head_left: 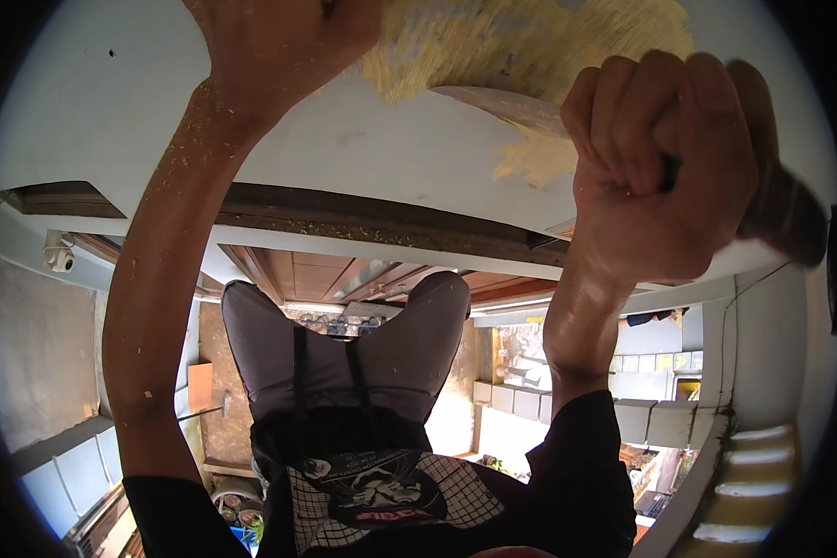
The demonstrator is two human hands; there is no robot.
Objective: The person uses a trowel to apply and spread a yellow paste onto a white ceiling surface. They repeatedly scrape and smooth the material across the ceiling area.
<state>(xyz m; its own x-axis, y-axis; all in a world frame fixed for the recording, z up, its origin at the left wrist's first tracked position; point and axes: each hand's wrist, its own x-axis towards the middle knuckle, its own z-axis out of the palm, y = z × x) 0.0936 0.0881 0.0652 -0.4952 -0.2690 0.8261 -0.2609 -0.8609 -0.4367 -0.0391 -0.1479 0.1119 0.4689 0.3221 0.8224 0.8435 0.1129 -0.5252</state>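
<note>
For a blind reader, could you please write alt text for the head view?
A person's right hand grips a dark-handled blade at a yellowish patch on a pale surface; the left hand is cut off at the top.

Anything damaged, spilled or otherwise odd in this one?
Yes: a ragged yellowish patch breaks the white surface by the blade in the right hand, as if the finish were worn away. Pale flecks also litter the left forearm and brown ledge.
</note>
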